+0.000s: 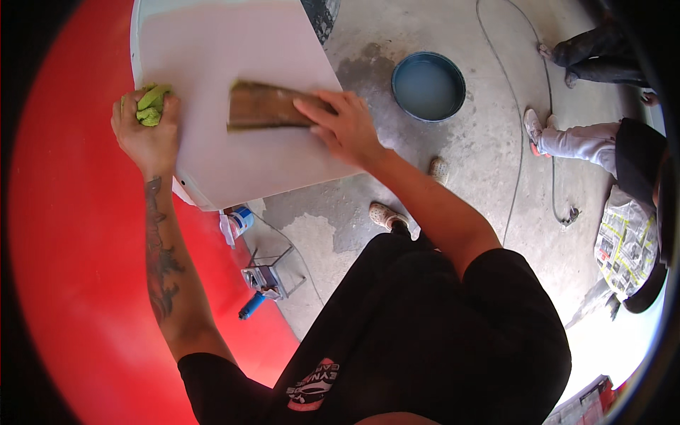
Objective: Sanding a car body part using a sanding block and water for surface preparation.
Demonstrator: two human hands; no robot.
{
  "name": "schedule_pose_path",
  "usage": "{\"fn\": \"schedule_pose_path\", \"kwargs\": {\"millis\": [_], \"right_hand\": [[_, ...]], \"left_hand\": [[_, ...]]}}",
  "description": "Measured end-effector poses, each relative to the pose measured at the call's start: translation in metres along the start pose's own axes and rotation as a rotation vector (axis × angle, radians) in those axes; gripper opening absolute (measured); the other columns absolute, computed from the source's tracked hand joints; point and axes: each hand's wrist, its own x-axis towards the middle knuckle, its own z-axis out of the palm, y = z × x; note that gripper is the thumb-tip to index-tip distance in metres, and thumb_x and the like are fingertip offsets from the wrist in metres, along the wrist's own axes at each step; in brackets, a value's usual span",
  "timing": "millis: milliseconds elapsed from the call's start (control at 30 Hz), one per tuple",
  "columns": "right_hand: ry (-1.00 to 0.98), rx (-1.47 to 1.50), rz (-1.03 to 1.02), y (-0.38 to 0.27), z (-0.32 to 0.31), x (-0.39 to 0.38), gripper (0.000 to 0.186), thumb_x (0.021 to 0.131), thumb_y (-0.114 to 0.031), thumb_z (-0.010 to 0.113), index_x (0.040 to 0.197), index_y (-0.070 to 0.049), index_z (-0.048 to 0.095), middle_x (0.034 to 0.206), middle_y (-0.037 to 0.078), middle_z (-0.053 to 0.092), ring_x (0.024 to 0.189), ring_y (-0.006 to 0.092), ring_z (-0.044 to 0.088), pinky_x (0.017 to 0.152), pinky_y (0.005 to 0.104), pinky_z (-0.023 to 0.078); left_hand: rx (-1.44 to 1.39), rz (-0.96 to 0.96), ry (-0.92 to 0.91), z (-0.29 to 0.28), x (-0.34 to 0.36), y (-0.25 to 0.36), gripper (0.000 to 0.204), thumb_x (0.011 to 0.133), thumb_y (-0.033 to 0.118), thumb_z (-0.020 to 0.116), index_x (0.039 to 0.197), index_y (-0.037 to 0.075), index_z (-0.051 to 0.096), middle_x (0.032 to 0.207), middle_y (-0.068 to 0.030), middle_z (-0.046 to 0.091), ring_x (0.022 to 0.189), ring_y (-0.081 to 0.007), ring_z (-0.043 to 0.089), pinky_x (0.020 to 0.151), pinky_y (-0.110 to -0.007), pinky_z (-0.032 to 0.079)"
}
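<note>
A pale panel (234, 163) spans the upper left, beside a red surface (78, 212). My left hand (145, 134) is closed on a crumpled yellow-green cloth (152, 106) at the panel's left edge. My right hand (340, 124) grips the end of a long brown block (262, 106), slightly blurred, which lies over the middle of the panel. Its underside is hidden.
A round dark tub (428, 86) of cloudy liquid sits on the concrete floor. People's legs (577, 142) and cables (552, 184) are at the right. Below the panel are a small metal stand (283, 283), a can (241, 218) and a blue cylinder (251, 304).
</note>
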Motion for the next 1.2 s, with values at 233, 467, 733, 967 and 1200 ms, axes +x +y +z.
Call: {"fn": "schedule_pose_path", "kwargs": {"millis": [233,467,733,967,1200], "right_hand": [[0.053,0.082,0.020,-0.016,0.013,0.000,0.057,0.081,-0.017,0.074,0.135,-0.031,0.062,0.132,0.006,0.055,0.113,0.0306,0.052,0.095,0.0470,0.041],[-0.073,0.027,-0.089,-0.029,-0.005,-0.030,0.054,0.081,-0.014,0.075,0.132,-0.027,0.064,0.131,0.007,0.057,0.109,0.0311,0.054,0.095,0.0456,0.043],[0.103,0.094,0.069,-0.018,0.022,0.041,0.055,0.084,-0.015,0.070,0.136,-0.027,0.061,0.131,0.010,0.055,0.104,0.0340,0.053,0.091,0.0462,0.044],[-0.110,-0.055,-0.101,-0.059,-0.008,-0.036,0.067,0.075,-0.018,0.079,0.137,-0.031,0.059,0.130,0.005,0.056,0.100,0.0281,0.057,0.082,0.0421,0.048],[0.136,-0.119,0.137,-0.005,0.017,0.123,0.046,0.092,-0.026,0.065,0.137,-0.022,0.058,0.112,0.009,0.064,0.093,0.0352,0.061,0.079,0.0461,0.054]], "left_hand": [[0.030,0.014,0.005,0.003,-0.002,-0.013,0.029,0.071,0.023,0.079,0.094,0.008,0.067,0.099,-0.0070,0.062,0.100,-0.0316,0.057,0.087,-0.046,0.047],[0.022,-0.005,0.050,0.003,-0.001,-0.005,0.029,0.071,0.023,0.080,0.093,0.009,0.068,0.099,-0.0074,0.062,0.097,-0.0314,0.058,0.085,-0.046,0.049],[0.062,-0.011,0.059,0.004,-0.001,-0.009,0.028,0.071,0.024,0.080,0.093,0.010,0.068,0.098,-0.0071,0.062,0.095,-0.0316,0.058,0.085,-0.046,0.049],[0.038,-0.024,0.048,0.001,-0.005,-0.004,0.027,0.071,0.025,0.079,0.091,0.011,0.068,0.099,-0.0067,0.062,0.095,-0.0312,0.058,0.084,-0.046,0.049],[0.019,-0.048,0.050,0.005,0.004,0.006,0.029,0.071,0.026,0.079,0.094,0.011,0.069,0.102,-0.0059,0.062,0.096,-0.0306,0.058,0.085,-0.045,0.049]]}}
